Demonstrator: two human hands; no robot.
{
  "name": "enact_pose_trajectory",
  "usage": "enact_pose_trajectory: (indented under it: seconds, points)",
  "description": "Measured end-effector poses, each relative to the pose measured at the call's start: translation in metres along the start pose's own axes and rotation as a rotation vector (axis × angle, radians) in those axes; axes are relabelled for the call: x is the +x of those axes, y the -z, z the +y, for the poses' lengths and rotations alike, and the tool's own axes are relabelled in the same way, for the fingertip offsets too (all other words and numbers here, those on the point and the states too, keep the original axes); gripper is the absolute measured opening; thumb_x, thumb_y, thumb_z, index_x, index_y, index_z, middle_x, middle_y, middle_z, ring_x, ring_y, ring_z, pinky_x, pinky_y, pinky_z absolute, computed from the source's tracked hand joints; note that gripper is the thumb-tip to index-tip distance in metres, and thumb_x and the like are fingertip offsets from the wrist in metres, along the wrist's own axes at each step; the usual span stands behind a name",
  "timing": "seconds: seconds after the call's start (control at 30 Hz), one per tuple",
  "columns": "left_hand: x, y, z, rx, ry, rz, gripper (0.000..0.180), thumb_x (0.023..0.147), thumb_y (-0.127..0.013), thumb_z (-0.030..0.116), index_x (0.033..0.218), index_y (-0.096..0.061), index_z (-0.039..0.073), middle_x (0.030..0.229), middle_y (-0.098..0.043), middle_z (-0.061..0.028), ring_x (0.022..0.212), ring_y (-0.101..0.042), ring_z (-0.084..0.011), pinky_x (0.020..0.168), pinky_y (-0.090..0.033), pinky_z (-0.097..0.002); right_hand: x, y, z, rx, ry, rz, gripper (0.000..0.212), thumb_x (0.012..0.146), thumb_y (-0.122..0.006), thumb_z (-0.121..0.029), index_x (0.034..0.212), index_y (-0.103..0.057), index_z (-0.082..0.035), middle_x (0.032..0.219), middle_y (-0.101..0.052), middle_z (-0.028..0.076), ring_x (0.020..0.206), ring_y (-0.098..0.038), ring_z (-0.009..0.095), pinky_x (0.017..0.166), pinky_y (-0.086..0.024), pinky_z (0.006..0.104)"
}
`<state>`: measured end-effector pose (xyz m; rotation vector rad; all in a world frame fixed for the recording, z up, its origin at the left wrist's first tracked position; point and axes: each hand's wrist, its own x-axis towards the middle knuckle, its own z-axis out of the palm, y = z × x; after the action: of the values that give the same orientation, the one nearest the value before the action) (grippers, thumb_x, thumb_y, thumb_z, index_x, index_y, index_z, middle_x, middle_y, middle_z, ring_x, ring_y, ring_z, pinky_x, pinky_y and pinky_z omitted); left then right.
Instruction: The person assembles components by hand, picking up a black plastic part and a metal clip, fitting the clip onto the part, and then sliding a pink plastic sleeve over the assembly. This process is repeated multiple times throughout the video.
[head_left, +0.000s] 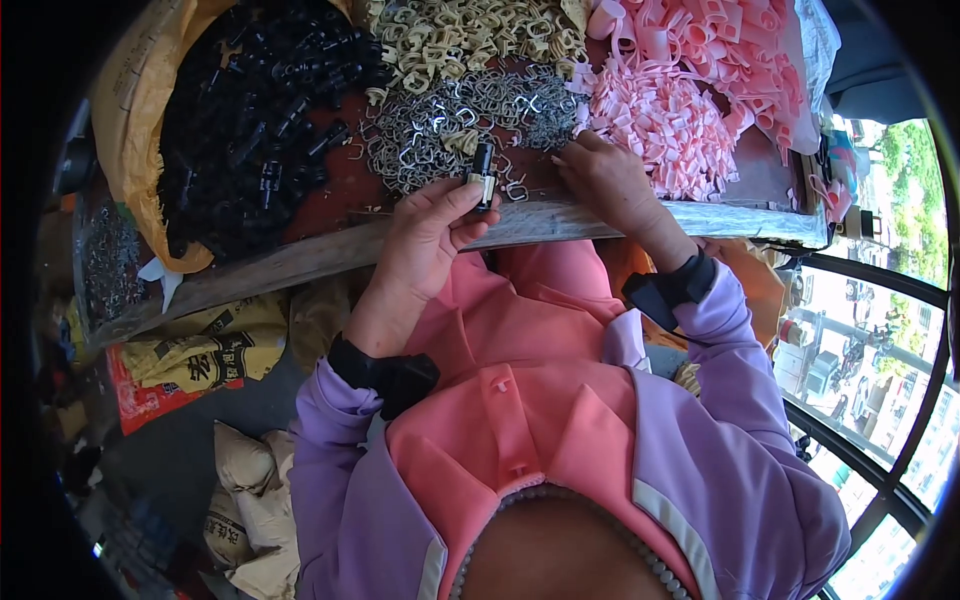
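Black, glossy and roughly cylindrical, a short fitting (484, 157) with a cream piece (486, 185) against it sits in the person's left hand (430, 228), near the front edge of the counter (330, 250). Thumb and fingers pinch its lower part; its long axis runs away from the body, and its free end points toward the heap of bent metal clips (405, 160).

The relation that seems to matter is sideways: the right hand (610, 185) is to the right of the fitting, apart from it, and is the nearer hand to the small grey metal pieces (552, 112), which lie just beyond its fingertips. Those right fingers are bunched together and angled down at the counter; whether they pinch anything cannot be told. Pink pieces (660, 130) are heaped just beyond and to the right of that hand.
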<state>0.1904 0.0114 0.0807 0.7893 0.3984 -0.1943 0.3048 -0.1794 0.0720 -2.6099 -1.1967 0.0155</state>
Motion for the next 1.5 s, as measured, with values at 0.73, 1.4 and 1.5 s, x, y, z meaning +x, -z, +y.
enact_pose_trajectory:
  seconds: [0.73, 1.4, 1.5]
  points:
    - [-0.003, -0.009, -0.006, 0.136, 0.047, -0.052, 0.023, 0.078, -0.056, 0.016, 0.095, -0.056, 0.000, 0.082, -0.059, -0.0049, 0.067, -0.057, -0.0114, 0.058, -0.046, -0.0182, -0.005, 0.014, -0.060, 0.820, -0.038, 0.148, 0.016, 0.076, -0.057, -0.013, 0.084, -0.051, -0.001, 0.067, -0.052, 0.006, 0.058, -0.052, 0.016, 0.049, -0.040, 0.0267]
    - [0.010, -0.026, -0.014, 0.253, -0.023, -0.146, 0.022, 0.079, -0.054, 0.019, 0.089, -0.055, 0.000, 0.071, -0.058, -0.0064, 0.055, -0.055, -0.0090, 0.047, -0.045, -0.0168, -0.051, 0.064, 0.077, 0.123, -0.395, 0.721, 0.014, 0.072, -0.060, -0.015, 0.079, -0.059, -0.003, 0.066, -0.054, 0.006, 0.053, -0.053, 0.014, 0.050, -0.041, 0.0244]
    - [0.017, -0.027, -0.017, 0.242, 0.004, -0.074, 0.020, 0.079, -0.053, 0.018, 0.087, -0.055, 0.000, 0.071, -0.058, -0.0065, 0.054, -0.054, -0.0085, 0.047, -0.045, -0.0169, -0.060, 0.070, 0.166, 0.096, -0.656, 0.759, 0.024, 0.073, -0.059, -0.024, 0.081, -0.060, -0.002, 0.070, -0.058, 0.007, 0.055, -0.053, 0.012, 0.052, -0.041, 0.0241]
